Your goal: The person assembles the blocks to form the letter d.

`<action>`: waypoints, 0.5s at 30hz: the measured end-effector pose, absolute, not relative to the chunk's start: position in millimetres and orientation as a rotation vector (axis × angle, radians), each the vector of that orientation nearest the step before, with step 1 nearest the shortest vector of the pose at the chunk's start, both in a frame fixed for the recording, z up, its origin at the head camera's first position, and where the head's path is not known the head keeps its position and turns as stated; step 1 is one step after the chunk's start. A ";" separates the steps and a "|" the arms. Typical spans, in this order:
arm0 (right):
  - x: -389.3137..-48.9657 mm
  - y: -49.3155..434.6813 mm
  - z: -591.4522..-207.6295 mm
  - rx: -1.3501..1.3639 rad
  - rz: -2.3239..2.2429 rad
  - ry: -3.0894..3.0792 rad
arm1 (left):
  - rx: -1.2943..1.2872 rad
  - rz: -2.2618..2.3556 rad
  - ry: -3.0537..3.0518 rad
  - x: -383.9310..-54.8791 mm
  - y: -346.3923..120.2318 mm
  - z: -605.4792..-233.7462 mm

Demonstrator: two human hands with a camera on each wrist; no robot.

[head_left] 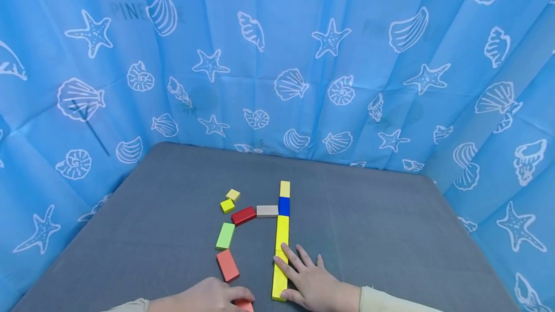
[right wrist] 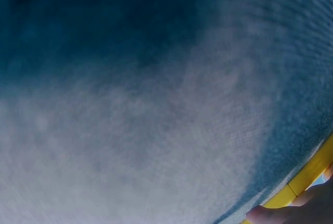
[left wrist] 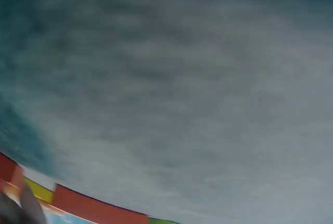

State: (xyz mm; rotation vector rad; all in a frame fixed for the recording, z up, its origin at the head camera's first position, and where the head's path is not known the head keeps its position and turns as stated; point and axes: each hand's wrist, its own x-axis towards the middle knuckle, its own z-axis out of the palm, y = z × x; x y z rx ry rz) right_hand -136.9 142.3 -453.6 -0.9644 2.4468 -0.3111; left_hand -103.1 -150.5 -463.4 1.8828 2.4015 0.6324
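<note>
My left hand [head_left: 204,297] grips an orange-red block [head_left: 244,306] at the bottom edge of the head view; the fingers hide part of it. That block [left wrist: 10,171] also shows at the lower left of the left wrist view. Spread fingers of my right hand [head_left: 315,283] rest on the lower yellow block [head_left: 280,273], with the thumb by its near end. A straight column runs upward from there: a long yellow block [head_left: 282,231], a blue block [head_left: 284,206] and a pale yellow block [head_left: 284,188]. Just beyond the left hand lies another orange-red block [head_left: 228,265].
A light green block [head_left: 225,236], a dark red block [head_left: 244,215] and a whitish block [head_left: 267,211] curve round to the column. Two small yellow cubes [head_left: 227,205] lie outside the curve. The grey table [head_left: 381,225] is backed by a blue shell-print curtain [head_left: 269,61].
</note>
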 end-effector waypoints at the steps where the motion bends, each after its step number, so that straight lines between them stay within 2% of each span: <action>1: -137.0 142.2 -453.8 -0.965 -0.314 2.445 | 1.868 0.616 2.437 -102.9 -149.6 -462.8; 11: -136.4 143.6 -455.9 -0.979 -0.350 2.451 | 1.862 0.333 2.475 -97.3 -161.3 -456.2; 15: -136.4 142.7 -455.6 -0.977 -0.340 2.458 | 1.719 0.091 2.531 -91.1 -154.5 -457.5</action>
